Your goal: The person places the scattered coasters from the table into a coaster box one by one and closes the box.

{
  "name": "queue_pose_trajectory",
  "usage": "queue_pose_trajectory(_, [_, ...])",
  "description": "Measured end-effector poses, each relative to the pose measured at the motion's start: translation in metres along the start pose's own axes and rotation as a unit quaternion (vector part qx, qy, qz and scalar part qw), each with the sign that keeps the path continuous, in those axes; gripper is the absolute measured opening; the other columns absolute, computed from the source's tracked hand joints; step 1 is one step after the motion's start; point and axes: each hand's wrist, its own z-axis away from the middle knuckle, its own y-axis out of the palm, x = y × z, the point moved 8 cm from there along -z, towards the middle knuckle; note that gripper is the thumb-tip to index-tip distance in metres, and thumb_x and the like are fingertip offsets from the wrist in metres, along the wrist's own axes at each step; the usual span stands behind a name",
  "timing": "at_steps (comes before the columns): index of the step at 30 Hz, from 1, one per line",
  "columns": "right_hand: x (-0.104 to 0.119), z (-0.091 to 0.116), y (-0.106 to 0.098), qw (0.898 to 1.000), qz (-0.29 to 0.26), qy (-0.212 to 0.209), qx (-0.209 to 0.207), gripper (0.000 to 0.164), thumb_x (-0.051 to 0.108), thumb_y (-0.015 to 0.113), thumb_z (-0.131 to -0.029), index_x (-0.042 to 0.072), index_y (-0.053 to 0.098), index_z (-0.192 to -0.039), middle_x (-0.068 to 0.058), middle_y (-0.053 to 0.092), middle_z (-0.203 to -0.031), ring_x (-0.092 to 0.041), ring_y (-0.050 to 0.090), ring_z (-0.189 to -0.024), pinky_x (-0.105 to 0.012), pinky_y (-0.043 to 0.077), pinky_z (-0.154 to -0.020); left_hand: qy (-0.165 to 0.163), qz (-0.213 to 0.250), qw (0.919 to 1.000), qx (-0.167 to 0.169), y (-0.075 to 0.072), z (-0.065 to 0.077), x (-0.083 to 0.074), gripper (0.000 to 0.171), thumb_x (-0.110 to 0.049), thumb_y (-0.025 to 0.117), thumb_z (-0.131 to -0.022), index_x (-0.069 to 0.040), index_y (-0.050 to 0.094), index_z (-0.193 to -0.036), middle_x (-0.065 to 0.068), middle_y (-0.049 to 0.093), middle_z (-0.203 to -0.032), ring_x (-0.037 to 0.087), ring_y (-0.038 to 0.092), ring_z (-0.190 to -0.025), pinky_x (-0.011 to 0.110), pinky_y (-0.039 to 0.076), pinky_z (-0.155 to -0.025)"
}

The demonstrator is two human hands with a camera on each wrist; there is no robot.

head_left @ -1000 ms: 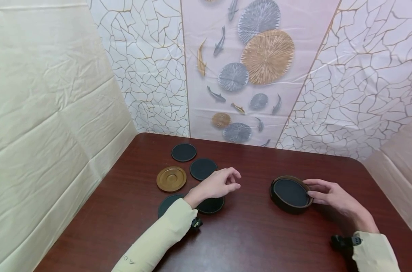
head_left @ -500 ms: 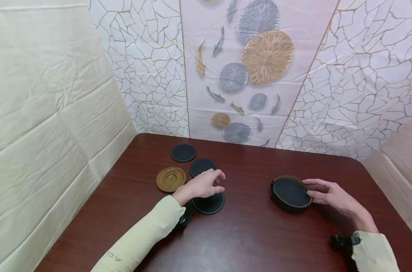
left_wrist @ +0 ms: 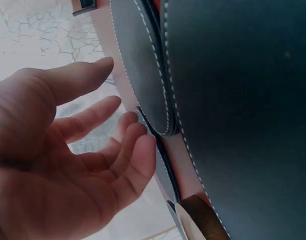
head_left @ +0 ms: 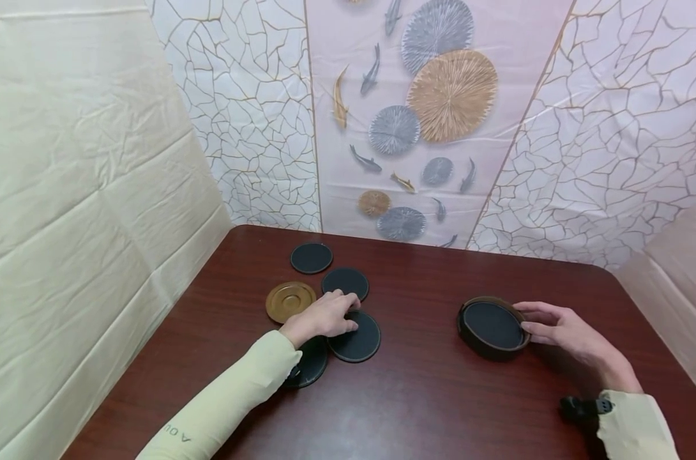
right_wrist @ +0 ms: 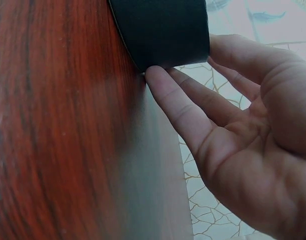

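My left hand (head_left: 320, 316) hovers low over the black round coasters, its fingers loosely bent with nothing between them. Under its fingertips lies a black coaster (head_left: 361, 345); another coaster (head_left: 348, 281) is just beyond the fingers, and a third (head_left: 312, 367) is partly covered by the wrist. White stitching edges the big coaster (left_wrist: 243, 100) in the left wrist view. On the right, my right hand (head_left: 563, 329) holds the side of a round dark coaster holder (head_left: 486, 348), thumb at the rim. A black disc (head_left: 491, 324) fills its top. Fingertips (right_wrist: 155, 75) meet the holder's lower edge.
A brown disc (head_left: 280, 306) with raised rings lies left of the left hand. Behind it is another black coaster (head_left: 311, 258). Everything rests on a reddish-brown table (head_left: 417, 396), with a patterned cloth (head_left: 382, 185) hanging behind its back edge.
My left hand has moved leftward and down toward the coasters, uncovering more of the coaster under it. The right hand and the holder have stayed in place.
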Motion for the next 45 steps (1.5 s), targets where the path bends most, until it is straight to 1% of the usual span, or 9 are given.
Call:
queue_pose_trajectory(3, [0.0,0.001,-0.001,1.0,0.002,0.001,0.0,0.056,0.018,0.068,-0.093,-0.003,0.045,-0.14,-0.015,0.066,-0.122,-0.009,0.069,-0.094,-0.029,0.059,-0.077,-0.02,-0.02,0.9996,0.003,0.001,-0.001,0.003,0.037,-0.03,0.069,-0.092,-0.015,0.059,-0.125,0.009,0.057,-0.118,0.024,0.051,-0.107,0.038,0.046,-0.089])
queue_pose_trajectory(7, [-0.002,0.001,0.0,1.0,0.002,0.009,0.0,0.058,0.019,0.068,-0.093,-0.003,0.044,-0.141,-0.023,0.062,-0.126,-0.009,0.069,-0.094,-0.029,0.059,-0.077,-0.045,-0.038,0.9982,0.014,0.003,-0.001,0.007,0.042,-0.034,0.072,-0.09,-0.016,0.058,-0.126,0.01,0.055,-0.119,0.024,0.051,-0.108,0.038,0.047,-0.089])
queue_pose_trajectory(11, [-0.001,-0.001,-0.001,1.0,0.01,0.02,-0.003,0.059,0.022,0.068,-0.093,0.0,0.045,-0.142,-0.028,0.058,-0.13,-0.009,0.069,-0.094,-0.028,0.059,-0.078,-0.061,-0.038,0.9972,0.019,0.003,-0.002,0.011,0.046,-0.036,0.074,-0.088,-0.017,0.057,-0.126,0.01,0.053,-0.12,0.025,0.05,-0.11,0.04,0.047,-0.087])
queue_pose_trajectory(15, [-0.001,-0.003,-0.002,0.999,0.023,0.031,-0.004,0.06,0.026,0.069,-0.092,0.003,0.046,-0.143,-0.027,0.058,-0.132,-0.008,0.068,-0.095,-0.027,0.058,-0.079,-0.076,-0.033,0.9961,0.027,0.003,-0.003,0.017,0.049,-0.04,0.073,-0.088,-0.017,0.056,-0.127,0.01,0.052,-0.121,0.025,0.05,-0.109,0.039,0.047,-0.087])
queue_pose_trajectory(21, [-0.001,-0.003,-0.003,0.999,0.03,0.025,-0.004,0.058,0.024,0.069,-0.093,0.002,0.046,-0.142,-0.028,0.059,-0.131,-0.009,0.068,-0.095,-0.027,0.058,-0.078,-0.064,-0.027,0.9966,0.045,0.005,-0.009,0.021,0.049,-0.041,0.074,-0.086,-0.015,0.056,-0.124,0.011,0.053,-0.117,0.024,0.053,-0.101,0.039,0.048,-0.085])
queue_pose_trajectory(25, [-0.001,-0.002,-0.003,0.999,0.028,0.029,-0.005,0.059,0.025,0.069,-0.093,0.003,0.046,-0.142,-0.027,0.058,-0.132,-0.008,0.068,-0.095,-0.026,0.058,-0.078,-0.057,-0.018,0.9966,0.056,0.007,-0.013,0.023,0.047,-0.04,0.075,-0.086,-0.015,0.055,-0.12,0.011,0.052,-0.115,0.024,0.053,-0.099,0.038,0.047,-0.085])
queue_pose_trajectory(31, [-0.002,-0.001,-0.001,1.0,0.013,0.027,-0.003,0.06,0.024,0.068,-0.093,0.002,0.044,-0.143,-0.03,0.054,-0.135,-0.008,0.068,-0.096,-0.028,0.059,-0.079,-0.066,0.001,0.9954,0.069,0.009,-0.017,0.028,0.045,-0.039,0.077,-0.084,-0.016,0.052,-0.113,0.011,0.049,-0.113,0.024,0.053,-0.098,0.036,0.046,-0.082])
queue_pose_trajectory(38, [-0.001,-0.001,-0.001,1.0,0.003,0.021,-0.001,0.059,0.022,0.068,-0.093,0.0,0.044,-0.143,-0.032,0.053,-0.135,-0.009,0.069,-0.095,-0.029,0.059,-0.079,-0.085,-0.019,0.9933,0.076,0.009,-0.02,0.027,0.044,-0.04,0.078,-0.083,-0.015,0.053,-0.109,0.013,0.049,-0.113,0.026,0.055,-0.102,0.037,0.047,-0.085])
queue_pose_trajectory(45, [0.001,0.0,-0.003,1.0,0.015,0.009,-0.002,0.058,0.021,0.068,-0.093,0.0,0.045,-0.142,-0.031,0.056,-0.131,-0.01,0.069,-0.094,-0.028,0.059,-0.077,-0.083,-0.032,0.9929,0.079,0.008,-0.02,0.022,0.047,-0.039,0.075,-0.086,-0.011,0.053,-0.115,0.015,0.048,-0.122,0.029,0.05,-0.112,0.04,0.046,-0.094])
